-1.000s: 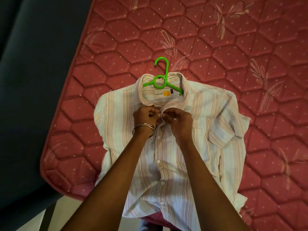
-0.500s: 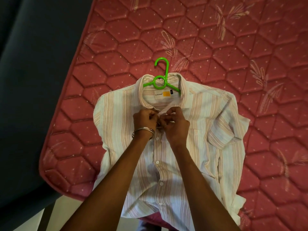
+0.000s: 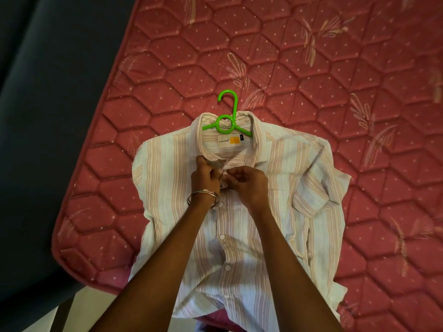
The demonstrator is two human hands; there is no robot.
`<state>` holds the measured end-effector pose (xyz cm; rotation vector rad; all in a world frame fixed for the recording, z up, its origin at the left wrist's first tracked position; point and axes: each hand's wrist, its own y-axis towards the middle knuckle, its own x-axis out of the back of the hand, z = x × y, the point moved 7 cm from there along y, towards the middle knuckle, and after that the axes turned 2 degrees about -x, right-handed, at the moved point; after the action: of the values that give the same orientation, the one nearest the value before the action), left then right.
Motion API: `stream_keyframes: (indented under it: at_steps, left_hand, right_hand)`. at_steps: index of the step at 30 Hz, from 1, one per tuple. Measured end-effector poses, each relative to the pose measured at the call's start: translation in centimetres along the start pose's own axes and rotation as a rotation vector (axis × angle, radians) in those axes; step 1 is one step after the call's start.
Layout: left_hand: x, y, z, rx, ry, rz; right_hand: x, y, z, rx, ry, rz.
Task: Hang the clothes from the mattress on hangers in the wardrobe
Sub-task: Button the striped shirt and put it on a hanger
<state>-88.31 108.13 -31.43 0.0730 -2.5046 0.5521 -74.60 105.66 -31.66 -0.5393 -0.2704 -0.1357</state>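
Shirt: a short-sleeved, striped garment in white and pale orange, lying front-up on the mattress, collar at the far end, hem at the near end and overhanging the mattress's near edge. The right sleeve is folded inward over the body of the shirt.

Hanger: green plastic, inserted inside the shirt. The hook and central ring protrude from the collar opening at the far end and lie flat on the mattress; its arms pass under the collar and are hidden beyond that. A brand label with a yellow patch shows inside the collar, just near of the ring.

Left hand: fingers curled, pinching the left edge of the shirt front just below the collar. Two thin metal bangles sit at this wrist.

Right hand: fingers curled, pinching the right edge of the placket at the same level, touching the left hand's fingertips. Both hands meet at the topmost button position; whether that button is fastened cannot be told. Lower buttons down the placket appear closed.

Mattress: pink-red, quilted in a hexagon pattern with leaf motifs. A dark blue surface lies to its left.
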Motion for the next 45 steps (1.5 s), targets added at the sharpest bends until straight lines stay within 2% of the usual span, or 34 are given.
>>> stream_keyframes:
  at_steps: [2, 5, 8, 10, 12, 14, 15, 17, 19, 21, 23, 27, 30, 33, 36, 40, 45]
  left_hand:
    - [0.0, 0.0, -0.1, -0.025, 0.012, 0.022]
    - [-0.2, 0.0, -0.3, -0.058, 0.070, 0.040]
    - [0.6, 0.0, -0.1, -0.013, 0.088, -0.053]
    - [2.1, -0.1, -0.2, 0.022, 0.067, -0.177]
    - [3.8, 0.1, -0.9, -0.063, 0.179, -0.277]
    - [4.8, 0.8, -2.2, -0.228, 0.446, -0.318]
    - [4.9, 1.3, -2.9, -0.323, 0.568, -0.299]
    - [4.7, 2.5, -3.8, -0.510, 0.691, -0.213]
    - [4.5, 3.6, -4.4, -0.629, 0.697, -0.079]
    - [4.2, 4.7, -4.8, -0.610, 0.639, 0.105]
    - [4.4, 5.6, -5.5, -0.497, 0.585, 0.205]
    - [4.7, 6.7, -7.0, -0.268, 0.201, 0.290]
    - [4.1, 6.8, -7.7, -0.224, 0.173, 0.382]
    - [3.7, 6.1, -8.4, -0.227, 0.245, 0.461]
    - [4.1, 6.0, -9.0, -0.230, 0.290, 0.350]
    - [4.3, 6.0, -9.0, -0.122, 0.232, 0.192]
    - [4.1, 5.3, -8.5, 0.062, 0.107, 0.097]
  right_hand:
    - [0.0, 0.1, 1.3, 0.124, -0.134, 0.029]
    - [0.2, 0.1, 1.7, 0.215, -0.248, 0.007]
    - [0.3, -0.2, 1.6, 0.196, -0.293, -0.057]
    - [0.8, -0.5, 0.7, 0.076, -0.272, -0.136]
    - [2.1, -0.7, -1.5, -0.221, -0.012, -0.286]
    - [2.4, -1.4, -3.6, -0.559, 0.487, -0.400]
    - [2.1, -1.5, -3.9, -0.640, 0.680, -0.397]
    - [1.7, -0.9, -3.1, -0.668, 0.822, -0.342]
    - [1.8, -0.1, -2.0, -0.650, 0.827, -0.296]
    - [1.8, 0.4, -0.9, -0.668, 0.856, -0.274]
    - [2.2, 1.2, 0.9, -0.591, 0.867, -0.243]
    - [3.0, 2.0, 4.2, -0.338, 0.694, -0.189]
    - [3.3, 2.4, 6.2, -0.196, 0.555, -0.158]
    - [3.2, 2.6, 7.2, -0.102, 0.360, -0.120]
    - [3.1, 2.3, 7.4, -0.059, 0.178, -0.151]
    - [2.3, 1.7, 8.2, 0.060, -0.087, -0.212]
    - [2.0, 0.6, 8.9, 0.100, -0.069, -0.264]
